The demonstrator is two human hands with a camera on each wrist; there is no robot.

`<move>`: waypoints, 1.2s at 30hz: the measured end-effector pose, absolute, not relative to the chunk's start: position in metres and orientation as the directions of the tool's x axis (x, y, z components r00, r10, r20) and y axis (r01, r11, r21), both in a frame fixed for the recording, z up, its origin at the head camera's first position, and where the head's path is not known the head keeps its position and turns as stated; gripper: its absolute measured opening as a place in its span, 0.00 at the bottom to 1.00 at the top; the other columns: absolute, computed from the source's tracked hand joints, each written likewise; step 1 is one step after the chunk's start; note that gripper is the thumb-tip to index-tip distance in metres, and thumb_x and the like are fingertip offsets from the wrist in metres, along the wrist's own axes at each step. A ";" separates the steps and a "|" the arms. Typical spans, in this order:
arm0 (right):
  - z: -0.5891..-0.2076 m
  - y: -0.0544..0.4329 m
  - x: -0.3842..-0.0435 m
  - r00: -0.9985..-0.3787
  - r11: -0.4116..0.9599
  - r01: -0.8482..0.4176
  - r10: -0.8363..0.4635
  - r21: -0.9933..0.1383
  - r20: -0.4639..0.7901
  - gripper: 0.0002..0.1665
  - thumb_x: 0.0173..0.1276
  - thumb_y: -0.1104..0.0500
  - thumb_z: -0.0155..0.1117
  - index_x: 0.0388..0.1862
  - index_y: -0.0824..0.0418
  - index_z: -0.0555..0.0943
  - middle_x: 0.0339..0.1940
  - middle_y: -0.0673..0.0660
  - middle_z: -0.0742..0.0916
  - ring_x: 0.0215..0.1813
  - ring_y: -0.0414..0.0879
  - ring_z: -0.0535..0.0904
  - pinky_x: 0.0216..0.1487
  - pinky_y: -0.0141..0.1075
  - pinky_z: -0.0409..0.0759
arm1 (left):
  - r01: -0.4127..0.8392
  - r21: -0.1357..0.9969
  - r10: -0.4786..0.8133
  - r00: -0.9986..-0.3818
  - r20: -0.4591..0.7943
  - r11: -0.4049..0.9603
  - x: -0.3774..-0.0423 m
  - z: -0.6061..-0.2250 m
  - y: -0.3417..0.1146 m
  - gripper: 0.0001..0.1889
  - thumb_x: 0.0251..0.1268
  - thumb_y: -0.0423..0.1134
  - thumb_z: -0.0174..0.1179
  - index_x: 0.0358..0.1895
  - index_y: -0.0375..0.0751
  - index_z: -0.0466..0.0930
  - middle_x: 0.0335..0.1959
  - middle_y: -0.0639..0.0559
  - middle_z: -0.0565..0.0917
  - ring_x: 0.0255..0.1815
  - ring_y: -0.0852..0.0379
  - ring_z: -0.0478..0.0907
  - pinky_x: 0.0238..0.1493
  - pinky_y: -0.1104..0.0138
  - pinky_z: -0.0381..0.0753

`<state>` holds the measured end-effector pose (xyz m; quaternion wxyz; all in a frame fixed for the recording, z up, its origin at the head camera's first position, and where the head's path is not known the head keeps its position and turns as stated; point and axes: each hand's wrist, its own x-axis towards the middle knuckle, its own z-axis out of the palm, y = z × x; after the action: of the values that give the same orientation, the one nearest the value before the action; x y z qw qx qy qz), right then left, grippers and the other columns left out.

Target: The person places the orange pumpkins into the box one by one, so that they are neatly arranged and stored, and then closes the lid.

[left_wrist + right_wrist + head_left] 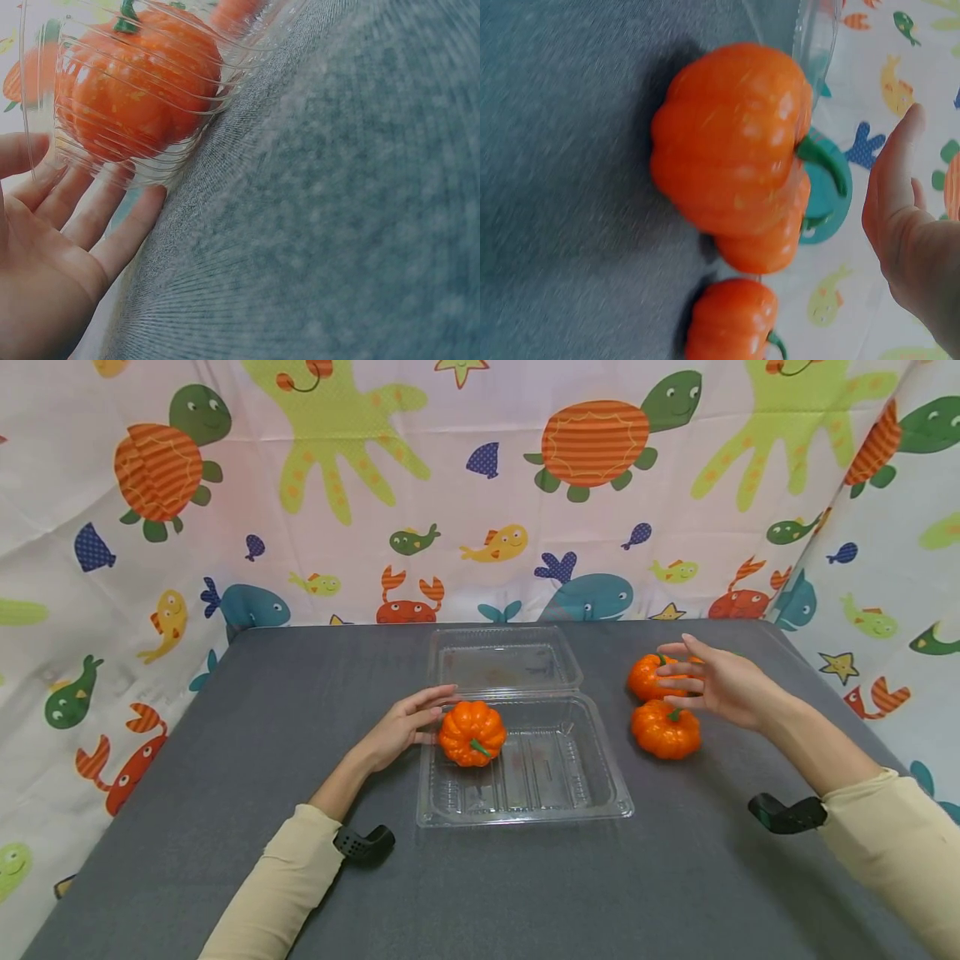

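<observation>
A small glossy orange pumpkin [472, 734] with a green stem sits at the left end of a clear plastic clamshell box [525, 817], whose lid [504, 662] lies open behind it. My left hand [407, 724] is at the box's left side, its fingertips right at the ribbed wall outside the pumpkin [139, 82]. Over at the right, my right hand [727, 685] hovers above more pumpkins with fingers extended and nothing in them. The nearest of these is a pumpkin [666, 731]; behind it stands another pumpkin [647, 678]. A third pumpkin [731, 321] shows in the right wrist view, mostly hidden by my hand in the head view.
A dark grey cloth-covered table [300, 693] carries everything. Along its back and sides hangs a white curtain [337, 560] printed with sea animals. Each wrist wears a black strap mount, such as the right one [787, 814].
</observation>
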<state>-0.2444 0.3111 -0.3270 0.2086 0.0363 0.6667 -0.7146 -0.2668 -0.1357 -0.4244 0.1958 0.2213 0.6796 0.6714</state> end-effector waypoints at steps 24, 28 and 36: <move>-0.356 0.395 -0.226 -0.887 -0.322 0.401 -0.368 -0.858 -0.277 0.20 0.77 0.45 0.40 0.50 0.51 0.78 0.46 0.57 0.83 0.49 0.50 0.80 0.49 0.43 0.79 | 0.035 0.999 0.564 -0.825 0.033 -0.008 -0.268 -0.425 -0.136 0.26 0.75 0.38 0.46 0.72 0.33 0.57 0.69 0.37 0.64 0.64 0.45 0.66 0.47 0.60 0.78; -0.363 0.402 -0.223 -0.880 -0.310 0.435 -0.344 -0.846 -0.326 0.19 0.77 0.46 0.41 0.49 0.53 0.76 0.45 0.58 0.83 0.48 0.51 0.81 0.50 0.44 0.79 | 0.035 0.999 0.561 -0.828 0.029 0.000 -0.268 -0.424 -0.136 0.25 0.75 0.37 0.46 0.72 0.34 0.58 0.69 0.38 0.64 0.64 0.45 0.66 0.46 0.61 0.78; -0.380 0.401 -0.217 -0.862 -0.194 0.439 -0.365 -0.877 -0.351 0.25 0.78 0.45 0.37 0.49 0.50 0.82 0.46 0.55 0.82 0.49 0.48 0.80 0.50 0.43 0.78 | 0.039 0.999 0.563 -0.826 0.033 -0.001 -0.268 -0.426 -0.136 0.25 0.76 0.37 0.45 0.72 0.34 0.58 0.69 0.38 0.64 0.64 0.45 0.66 0.46 0.61 0.78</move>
<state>-0.2167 0.4010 -0.3804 0.2603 0.0320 0.5790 -0.7720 -0.2677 -0.1362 -0.4257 0.1948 0.2213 0.6795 0.6718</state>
